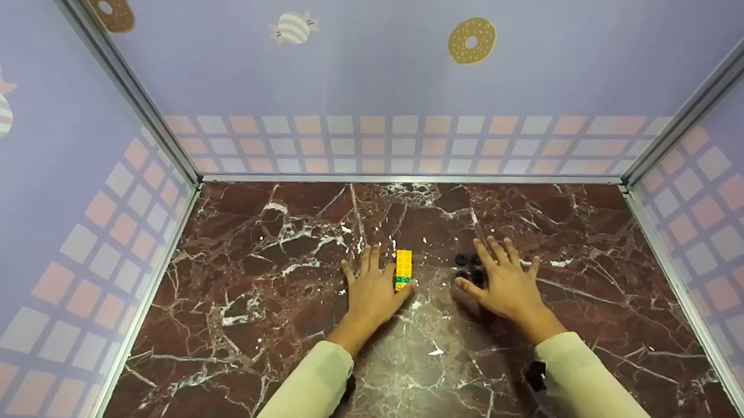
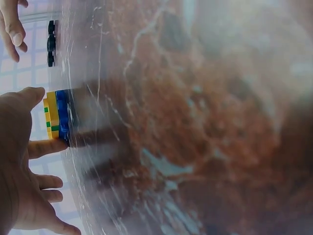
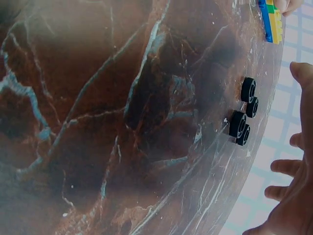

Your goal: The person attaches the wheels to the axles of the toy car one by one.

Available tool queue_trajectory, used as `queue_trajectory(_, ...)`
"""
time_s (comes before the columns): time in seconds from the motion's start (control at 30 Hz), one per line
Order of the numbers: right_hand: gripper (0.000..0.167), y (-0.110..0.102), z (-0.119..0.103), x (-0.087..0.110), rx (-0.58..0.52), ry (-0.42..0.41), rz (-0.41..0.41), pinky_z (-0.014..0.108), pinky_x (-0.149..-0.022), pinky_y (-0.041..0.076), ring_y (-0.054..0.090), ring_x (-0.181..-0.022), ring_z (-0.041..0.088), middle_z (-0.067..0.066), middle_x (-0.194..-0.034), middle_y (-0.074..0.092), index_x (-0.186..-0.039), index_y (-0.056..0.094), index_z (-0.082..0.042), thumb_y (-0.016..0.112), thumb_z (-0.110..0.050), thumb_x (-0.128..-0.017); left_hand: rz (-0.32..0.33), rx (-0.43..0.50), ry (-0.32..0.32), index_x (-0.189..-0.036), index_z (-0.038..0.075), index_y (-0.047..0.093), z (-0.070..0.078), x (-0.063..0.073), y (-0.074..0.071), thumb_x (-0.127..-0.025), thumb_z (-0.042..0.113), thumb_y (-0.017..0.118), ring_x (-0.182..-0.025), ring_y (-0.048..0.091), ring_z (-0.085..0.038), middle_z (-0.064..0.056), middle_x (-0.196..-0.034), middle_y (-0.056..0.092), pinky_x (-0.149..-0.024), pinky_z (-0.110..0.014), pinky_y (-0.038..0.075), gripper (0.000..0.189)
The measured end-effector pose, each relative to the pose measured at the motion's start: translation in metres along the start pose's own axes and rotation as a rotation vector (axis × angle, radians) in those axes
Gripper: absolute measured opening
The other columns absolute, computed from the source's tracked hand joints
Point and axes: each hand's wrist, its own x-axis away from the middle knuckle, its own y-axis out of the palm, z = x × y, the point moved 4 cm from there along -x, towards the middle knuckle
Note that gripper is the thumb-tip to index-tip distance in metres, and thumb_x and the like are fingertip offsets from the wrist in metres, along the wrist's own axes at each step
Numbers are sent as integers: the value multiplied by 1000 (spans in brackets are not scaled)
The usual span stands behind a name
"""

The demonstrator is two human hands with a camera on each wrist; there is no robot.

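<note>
A small stack of toy building bricks (image 1: pixel 403 266), yellow with a green band, lies on the marbled tabletop. A blue layer shows under the yellow in the left wrist view. My left hand (image 1: pixel 369 292) spreads its straight fingers at the stack's left side, thumb at its near end. Several small black toy wheels (image 3: pixel 238 124) stand in a cluster to the right of the bricks. Over them my right hand (image 1: pixel 508 285) is stretched out with fingers spread, hiding part of the cluster in the head view. Its thumb is at the wheels' near side.
The dark red marbled tabletop (image 1: pixel 268 341) bears small white flecks. Purple panels with pink and white squares enclose it at the back (image 1: pixel 376 79), left and right, joined by grey metal strips. Dark wrist straps (image 1: pixel 536 375) show beside the pale sleeves.
</note>
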Motion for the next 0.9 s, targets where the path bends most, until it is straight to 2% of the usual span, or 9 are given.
queue_trajectory(0.17,101,3,-1,0,-2,-19,25,93,-126,9,20,-170,46,15,-183,28,-177,27,-21,58,-79,-100,14,0,-7,-154,13,64,3,-2,0,-104,74,56,-171,24,-40,-20,-179,35,-133,-83,18,79)
queue_trajectory(0.4,99,6,1,0,8,-27,21,94,-124,9,20,-170,47,16,-182,29,-176,29,-19,60,-76,-101,36,-1,-20,-152,10,64,5,-4,2,-104,71,60,-170,26,-39,-21,-177,38,-133,-81,20,78)
queue_trajectory(0.63,97,7,2,1,14,-28,21,96,-123,10,22,-169,48,17,-181,33,-176,30,-20,63,-71,-101,80,39,-19,-145,5,68,7,-6,0,-101,56,68,-167,32,-40,-21,-172,45,-133,-79,24,67)
queue_trajectory(0.8,96,6,2,3,14,-26,25,95,-123,10,23,-168,49,18,-179,36,-175,31,-19,64,-69,-100,129,72,1,-137,0,70,8,-6,-1,-98,49,72,-162,40,-44,-23,-165,51,-131,-78,32,63)
queue_trajectory(0.9,95,6,2,3,16,-22,21,95,-123,10,24,-168,50,18,-179,36,-175,32,-19,65,-67,-101,177,103,20,-130,-3,71,8,-5,-2,-94,43,76,-153,48,-44,-24,-155,57,-124,-75,43,58)
